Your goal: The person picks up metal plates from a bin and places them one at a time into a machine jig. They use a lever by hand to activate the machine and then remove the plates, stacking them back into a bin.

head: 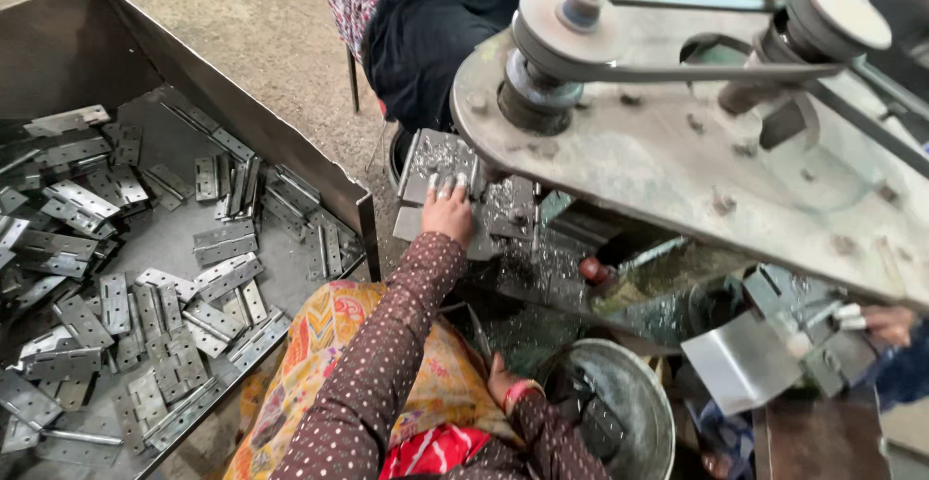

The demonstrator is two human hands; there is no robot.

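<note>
Bare concrete floor (261,25), dusty and grey, runs across the far side of the scene behind a workshop corner crowded with metal. On the left stands a big open steel bin (194,69) with slanted walls, and its bottom is littered with flat grey hinges (145,286) lying loose in every direction, some stacked, some overlapping. Just right of the bin, near the camera, a yellow and orange patterned cloth (329,345) covers the person's lap, with a patch of red fabric (435,451) below it. From there the left hand (448,211), in a brown dotted sleeve (387,345), reaches away to a small metal block (440,165) on the machine; the palm faces down, the fingers lie close together and press flat on a hinge plate (437,151) that sits on top of that block, under the edge of the machine's heavy plate. The right hand (501,383) is low and near, beside a round metal bowl (634,412); it wears a pink bangle (521,393), and whether its fingers are curled or spread cannot be told. Farther off, another person in dark clothes (426,35) sits behind the block. To the right looms the worn grey machine plate (697,180), carrying pulleys (561,30) joined by a belt (697,72). At the far right edge another worker's hand (885,323) holds small metal parts beside a bent steel sheet (740,359).
</note>
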